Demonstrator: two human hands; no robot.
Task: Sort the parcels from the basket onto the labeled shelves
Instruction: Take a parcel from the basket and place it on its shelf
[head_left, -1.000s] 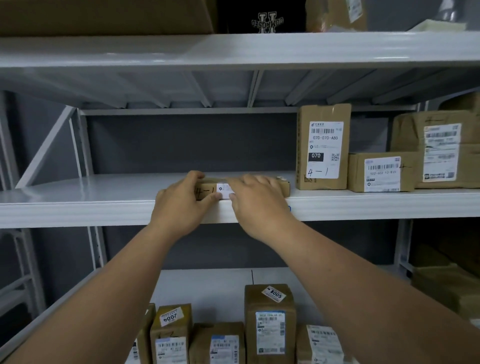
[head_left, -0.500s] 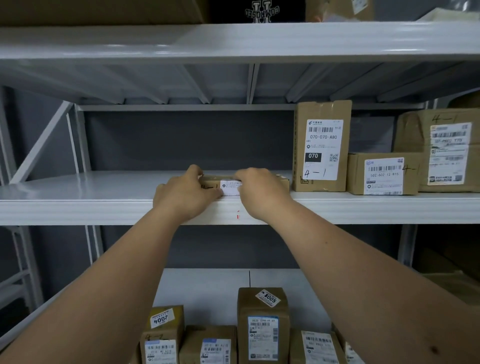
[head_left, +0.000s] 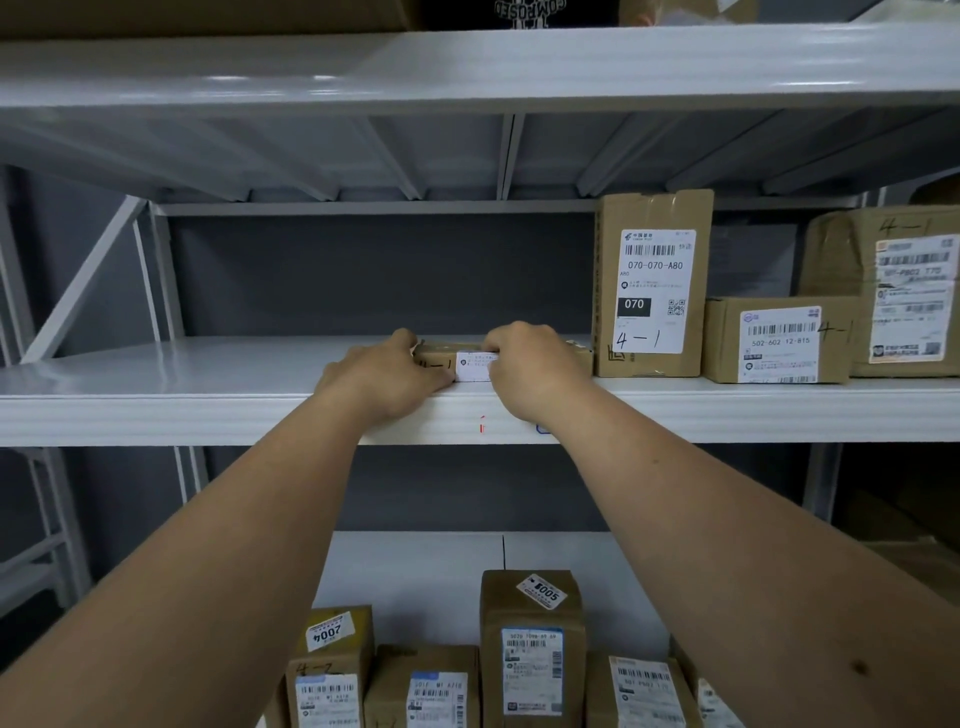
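Head view: your left hand (head_left: 387, 376) and right hand (head_left: 530, 366) both grip a flat cardboard parcel (head_left: 475, 358), fingers curled over its two ends. The parcel lies on the middle shelf (head_left: 156, 395), close to the front lip and just left of the upright carton (head_left: 653, 283).

Risks from this position:
- The parcel sits near the shelf edge. If you release it here, it may slide or tip off the lip toward the boxes on the lower shelf (head_left: 415, 571). Push it further back before you let go.
- Pushing it hard to the right may knock the upright carton, which stands tall on a narrow base and could topple against the small carton (head_left: 779, 340) beside it.
- Your hands cover most of the parcel's front, so its marking cannot be checked fully against the neighbours. A misread would cause a wrong sort.

Readable writing:
- Held parcel: a handwritten "4-" beside a white sticker; the rest is hidden.
- Upright carton: "070-070-A80", "070", handwritten "4-1".
- Small carton: "502-602-12-815", handwritten "4-".
- Large wrapped box (head_left: 883, 291): handwritten "4-1".
- Lower shelf: stickers "2004" (head_left: 328, 631) and "5005" (head_left: 544, 592).
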